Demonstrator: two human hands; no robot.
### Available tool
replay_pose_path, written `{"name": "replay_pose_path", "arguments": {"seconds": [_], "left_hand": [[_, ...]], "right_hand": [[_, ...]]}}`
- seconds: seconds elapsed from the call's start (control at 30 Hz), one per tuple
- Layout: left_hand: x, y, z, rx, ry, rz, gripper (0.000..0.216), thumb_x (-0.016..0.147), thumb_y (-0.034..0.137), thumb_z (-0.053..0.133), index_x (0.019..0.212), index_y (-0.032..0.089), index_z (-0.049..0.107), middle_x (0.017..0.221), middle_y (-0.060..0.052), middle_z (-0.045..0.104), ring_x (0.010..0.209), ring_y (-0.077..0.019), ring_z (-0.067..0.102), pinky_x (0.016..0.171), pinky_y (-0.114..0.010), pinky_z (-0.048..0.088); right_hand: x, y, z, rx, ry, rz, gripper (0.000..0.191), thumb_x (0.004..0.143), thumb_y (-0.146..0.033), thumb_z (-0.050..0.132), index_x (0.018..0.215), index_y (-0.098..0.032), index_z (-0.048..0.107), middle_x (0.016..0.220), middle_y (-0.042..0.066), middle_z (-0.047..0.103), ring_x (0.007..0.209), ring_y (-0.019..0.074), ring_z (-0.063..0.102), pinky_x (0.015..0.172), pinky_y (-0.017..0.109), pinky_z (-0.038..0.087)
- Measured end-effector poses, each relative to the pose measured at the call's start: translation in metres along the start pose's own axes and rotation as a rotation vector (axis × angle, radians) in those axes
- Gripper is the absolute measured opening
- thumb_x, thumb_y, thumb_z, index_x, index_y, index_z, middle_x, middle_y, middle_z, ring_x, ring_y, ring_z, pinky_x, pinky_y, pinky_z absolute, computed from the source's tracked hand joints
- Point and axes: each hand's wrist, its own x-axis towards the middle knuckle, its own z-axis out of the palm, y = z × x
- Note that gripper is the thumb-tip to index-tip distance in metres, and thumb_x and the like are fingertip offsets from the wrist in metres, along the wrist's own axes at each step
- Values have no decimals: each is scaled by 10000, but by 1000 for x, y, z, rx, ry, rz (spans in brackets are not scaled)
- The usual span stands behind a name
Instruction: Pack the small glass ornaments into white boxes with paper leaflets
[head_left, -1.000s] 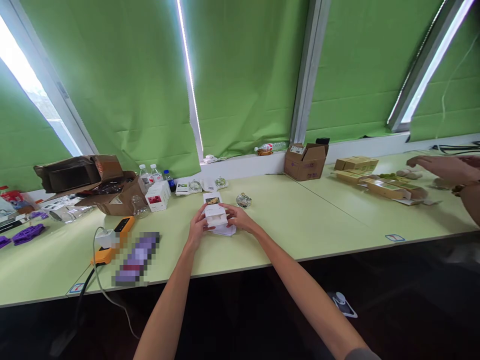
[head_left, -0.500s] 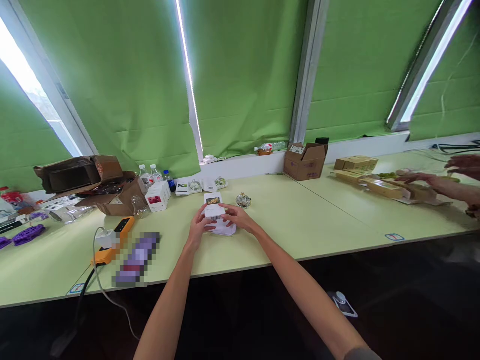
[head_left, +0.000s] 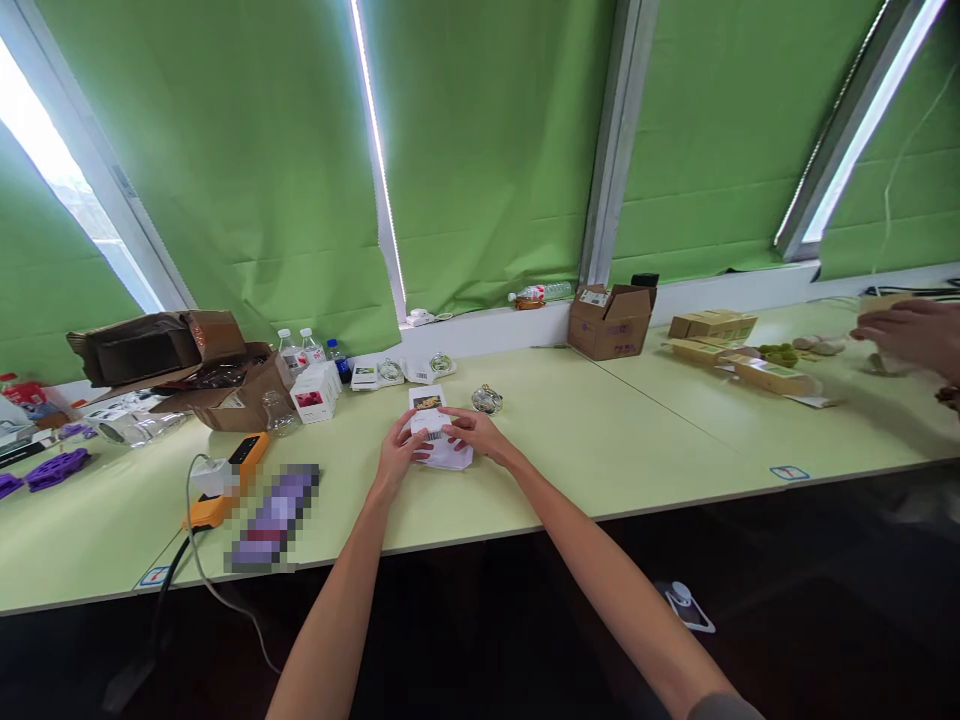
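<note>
A small white box [head_left: 428,412] with a printed picture and a barcode on top stands on the pale green table [head_left: 570,440]. My left hand [head_left: 396,458] grips its left side with curled fingers. My right hand [head_left: 474,433] holds its right side, fingers pressed on the top. White paper [head_left: 453,458] lies under the box between my hands. A round glass ornament [head_left: 487,400] sits just beyond my right hand.
Open cardboard boxes [head_left: 176,360], water bottles [head_left: 301,348], a white-and-red box [head_left: 315,391] and an orange device [head_left: 225,478] lie to the left. A brown carton [head_left: 611,320] and tan boxes [head_left: 712,328] stand to the right, where another person's hands [head_left: 911,335] work.
The white box has slid shorter between my hands, its lower part pushed in. The other person's hands at the far right have shifted back and up.
</note>
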Motion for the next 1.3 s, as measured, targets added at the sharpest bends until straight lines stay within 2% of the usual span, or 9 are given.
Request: {"name": "replay_pose_path", "arguments": {"seconds": [0.27,0.47,0.67,0.83,1.0,1.13,1.3], "left_hand": [[0,-1,2,25,27,-6,738,716,408,764,1363,237,453,995,-91,694,739,-189,698,641,-306,567],[-1,2,2,6,17,-1,714,734,452,742,1359,239,469,1011,-95,674,778,-204,700,654,-319,576],[-1,-1,1,33,10,1,719,727,436,751,1362,253,466,1050,-99,672,750,-185,695,630,-292,566],[0,-2,1,9,-1,4,726,728,384,755,1374,255,450,1156,-123,646,775,-191,699,650,-304,573],[-1,-1,1,-43,-48,12,735,751,323,732,1410,268,414,1223,-124,623,869,-220,700,733,-358,584],[-1,-1,1,-53,-56,14,772,753,288,725,1440,298,373,1240,-110,621,897,-226,700,761,-370,582],[-1,-1,0,-66,-59,11,752,787,352,705,1451,296,357,1250,-118,620,896,-239,704,764,-377,581]], "right_hand": [[2,3,0,-23,12,3,555,790,-389,710,1300,-206,588,683,-17,609,586,89,547,561,220,552],[0,0,2,-10,12,25,530,818,-422,687,1300,-230,584,802,32,668,676,128,615,584,248,576],[-1,0,1,-4,16,11,532,812,-377,700,1304,-222,575,765,13,663,638,115,607,572,239,570],[1,2,1,8,1,33,671,797,-317,715,1408,-254,445,840,17,684,606,101,610,576,237,569],[5,11,1,42,53,82,843,786,-315,728,1489,-257,266,1035,78,677,662,127,660,581,258,579],[9,17,-1,48,36,93,735,794,-315,720,1435,-196,380,1045,109,674,693,138,664,575,249,577],[9,17,-2,56,25,69,651,799,-309,708,1384,-191,450,1031,100,676,709,140,655,568,248,579]]}}
